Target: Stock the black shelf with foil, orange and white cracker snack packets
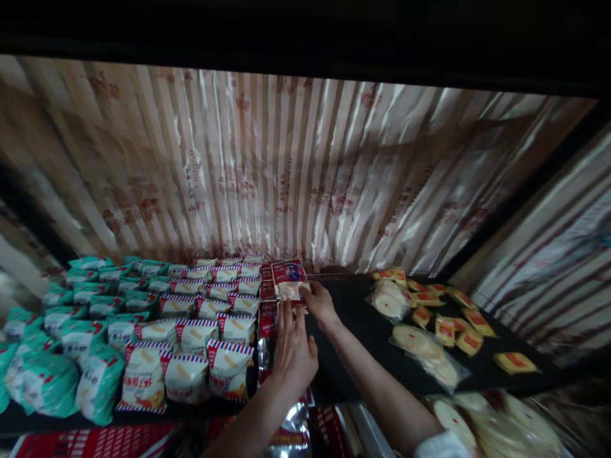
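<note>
A red and white snack packet (289,273) with a dark blue picture lies at the back of the dark shelf, on or against other dark red packets (267,318). My right hand (319,304) pinches its right edge, thumb over the front. My left hand (293,350) reaches in from below, fingers stretched out and together, fingertips touching the packet's near edge. Directly left of the red packets stand rows of white snack bags with red and blue striped edges (191,337).
Teal bags (86,334) fill the shelf's left side. To the right lie yellow packs (470,341) and bagged pale round flatbreads (420,343). Below are a red basket (95,442) and more bagged flatbreads (506,423). Striped plastic sheeting (286,172) hangs behind; a dark beam (305,38) crosses overhead.
</note>
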The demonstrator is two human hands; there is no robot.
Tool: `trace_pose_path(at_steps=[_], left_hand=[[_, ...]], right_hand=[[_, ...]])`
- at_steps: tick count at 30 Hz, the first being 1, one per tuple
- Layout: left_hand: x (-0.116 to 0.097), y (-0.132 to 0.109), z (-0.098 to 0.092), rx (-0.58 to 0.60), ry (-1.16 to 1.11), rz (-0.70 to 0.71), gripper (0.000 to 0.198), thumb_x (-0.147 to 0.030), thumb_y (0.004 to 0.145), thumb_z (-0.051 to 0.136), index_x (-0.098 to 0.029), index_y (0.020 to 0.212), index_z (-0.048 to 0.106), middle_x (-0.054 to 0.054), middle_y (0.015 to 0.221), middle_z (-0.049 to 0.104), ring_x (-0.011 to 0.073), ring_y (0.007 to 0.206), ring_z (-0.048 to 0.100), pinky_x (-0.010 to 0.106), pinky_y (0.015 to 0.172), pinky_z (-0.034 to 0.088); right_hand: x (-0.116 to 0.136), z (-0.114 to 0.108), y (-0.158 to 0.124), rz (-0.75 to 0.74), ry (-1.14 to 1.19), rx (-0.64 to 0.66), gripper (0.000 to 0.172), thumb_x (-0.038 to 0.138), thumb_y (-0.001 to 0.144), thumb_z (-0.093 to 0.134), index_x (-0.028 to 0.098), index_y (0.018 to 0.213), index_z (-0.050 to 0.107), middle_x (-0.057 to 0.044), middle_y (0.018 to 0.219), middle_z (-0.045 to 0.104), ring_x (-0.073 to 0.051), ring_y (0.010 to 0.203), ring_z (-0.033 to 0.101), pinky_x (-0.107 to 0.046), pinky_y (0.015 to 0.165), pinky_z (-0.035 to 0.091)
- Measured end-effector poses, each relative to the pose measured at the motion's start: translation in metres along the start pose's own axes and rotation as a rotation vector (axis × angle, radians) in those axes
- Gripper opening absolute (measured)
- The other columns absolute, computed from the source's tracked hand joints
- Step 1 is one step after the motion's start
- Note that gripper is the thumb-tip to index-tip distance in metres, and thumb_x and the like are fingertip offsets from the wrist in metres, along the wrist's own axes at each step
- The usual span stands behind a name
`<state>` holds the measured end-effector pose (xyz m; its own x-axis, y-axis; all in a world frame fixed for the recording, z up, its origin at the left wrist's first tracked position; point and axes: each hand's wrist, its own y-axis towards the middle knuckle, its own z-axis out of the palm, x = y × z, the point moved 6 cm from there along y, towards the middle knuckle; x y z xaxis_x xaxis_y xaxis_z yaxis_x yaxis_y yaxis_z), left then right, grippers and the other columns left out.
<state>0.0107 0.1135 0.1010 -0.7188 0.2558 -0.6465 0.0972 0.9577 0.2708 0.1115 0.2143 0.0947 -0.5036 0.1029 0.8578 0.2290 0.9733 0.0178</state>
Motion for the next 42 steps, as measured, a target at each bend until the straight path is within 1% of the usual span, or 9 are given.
trace_pose_path(at_steps=[6,11,16,21,25,28,32,38,42], left_hand=[[0.021,0.036,0.003,-0.006,-0.015,-0.088,0.057,-0.009,0.073,0.046,-0.001,0.129,0.041,0.022,0.143,0.031,0.0296,0.138,0.017,0.044,0.114,0.02],[0.033,0.053,-0.002,-0.052,-0.002,-0.101,0.054,-0.005,0.071,0.044,-0.002,0.125,0.044,0.02,0.139,0.038,0.0268,0.136,0.025,0.04,0.113,0.022],[0.045,0.066,0.0,-0.062,-0.019,-0.164,0.053,-0.007,0.072,0.047,-0.006,0.124,0.044,0.019,0.134,0.044,0.0265,0.132,0.032,0.041,0.11,0.026],[0.055,0.082,-0.002,-0.08,-0.054,-0.223,0.043,-0.011,0.074,0.049,-0.009,0.117,0.051,0.015,0.122,0.054,0.0247,0.123,0.043,0.036,0.107,0.031],[0.064,0.092,-0.004,-0.069,-0.091,-0.264,0.039,-0.012,0.073,0.05,-0.007,0.112,0.055,0.017,0.118,0.057,0.0243,0.119,0.047,0.034,0.104,0.033],[0.067,0.099,-0.006,-0.078,-0.112,-0.265,0.04,-0.011,0.072,0.049,-0.009,0.111,0.056,0.016,0.117,0.058,0.024,0.116,0.05,0.034,0.102,0.035],[0.069,0.106,-0.007,-0.093,-0.111,-0.262,0.038,-0.011,0.072,0.048,-0.008,0.109,0.057,0.016,0.114,0.061,0.0239,0.112,0.053,0.033,0.099,0.037],[0.074,0.108,-0.005,-0.117,-0.088,-0.284,0.036,-0.012,0.071,0.048,-0.008,0.106,0.058,0.016,0.113,0.061,0.0242,0.113,0.052,0.033,0.098,0.038],[0.074,0.104,0.0,-0.114,-0.079,-0.282,0.037,-0.011,0.071,0.048,-0.007,0.106,0.058,0.018,0.115,0.059,0.0254,0.115,0.051,0.035,0.101,0.036]], right_hand=[[0.01,0.025,0.034,-0.049,-0.251,0.029,0.032,0.027,0.082,0.046,0.013,0.106,0.063,-0.008,0.092,0.07,-0.018,0.087,0.064,-0.025,0.075,0.046],[0.017,0.042,0.045,-0.051,-0.302,0.039,0.04,0.023,0.081,0.049,0.009,0.118,0.055,-0.013,0.103,0.067,-0.021,0.096,0.062,-0.026,0.082,0.044],[0.021,0.052,0.051,-0.078,-0.335,0.063,0.047,0.019,0.081,0.047,0.013,0.127,0.048,-0.012,0.108,0.067,-0.02,0.098,0.063,-0.026,0.083,0.044],[0.025,0.056,0.056,-0.091,-0.408,0.069,0.041,0.022,0.082,0.047,0.013,0.122,0.053,-0.012,0.105,0.068,-0.022,0.098,0.063,-0.026,0.081,0.045],[0.028,0.056,0.059,-0.103,-0.46,0.042,0.041,0.021,0.082,0.047,0.016,0.123,0.053,-0.011,0.105,0.068,-0.022,0.098,0.063,-0.026,0.08,0.045],[0.029,0.057,0.062,-0.113,-0.48,0.054,0.034,0.021,0.083,0.045,0.018,0.113,0.06,-0.008,0.104,0.069,-0.02,0.098,0.063,-0.023,0.08,0.045],[0.033,0.061,0.068,-0.114,-0.496,0.065,0.03,0.021,0.083,0.045,0.017,0.104,0.065,-0.01,0.102,0.069,-0.021,0.097,0.063,-0.024,0.079,0.045],[0.037,0.068,0.07,-0.106,-0.534,0.086,0.029,0.021,0.081,0.046,0.017,0.101,0.067,-0.01,0.1,0.07,-0.021,0.095,0.064,-0.025,0.078,0.046],[0.036,0.064,0.061,-0.068,-0.561,0.096,0.03,0.024,0.081,0.046,0.021,0.103,0.067,-0.01,0.098,0.071,-0.023,0.093,0.065,-0.029,0.076,0.047]])
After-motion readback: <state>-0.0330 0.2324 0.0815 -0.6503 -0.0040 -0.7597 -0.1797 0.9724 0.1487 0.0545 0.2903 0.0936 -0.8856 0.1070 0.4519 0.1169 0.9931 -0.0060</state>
